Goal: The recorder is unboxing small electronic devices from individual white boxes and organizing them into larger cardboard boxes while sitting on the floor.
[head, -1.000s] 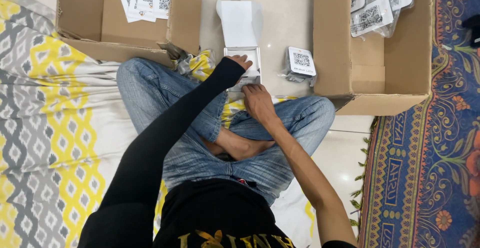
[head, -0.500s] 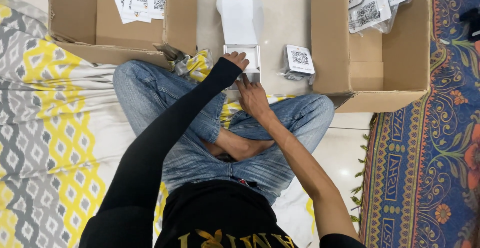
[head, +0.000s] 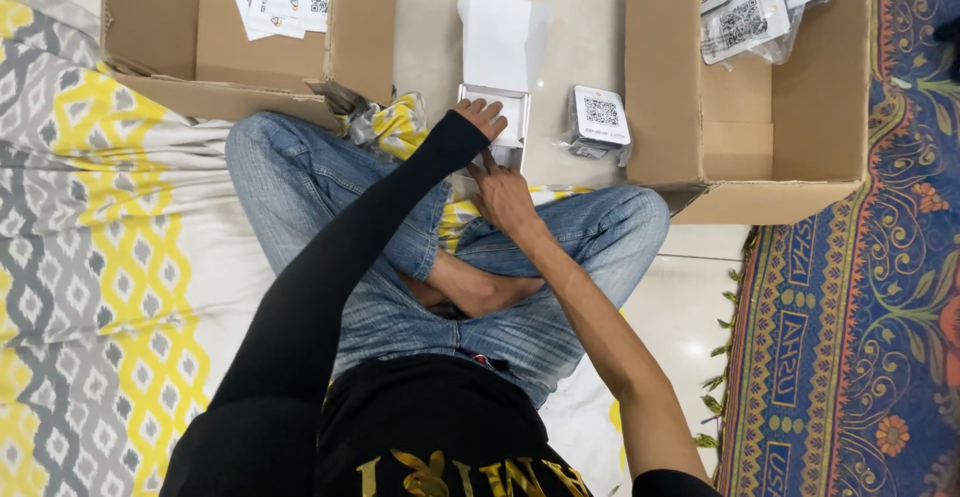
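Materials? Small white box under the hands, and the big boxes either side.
Small white box: looks like thin matte card, with a creased, folded-up lid. Left big box and right big box: brown corrugated cardboard by the look, dull, with folded flaps.

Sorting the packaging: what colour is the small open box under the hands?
White, lid flipped up: the small open box, touched by the left hand, seen in the head view.
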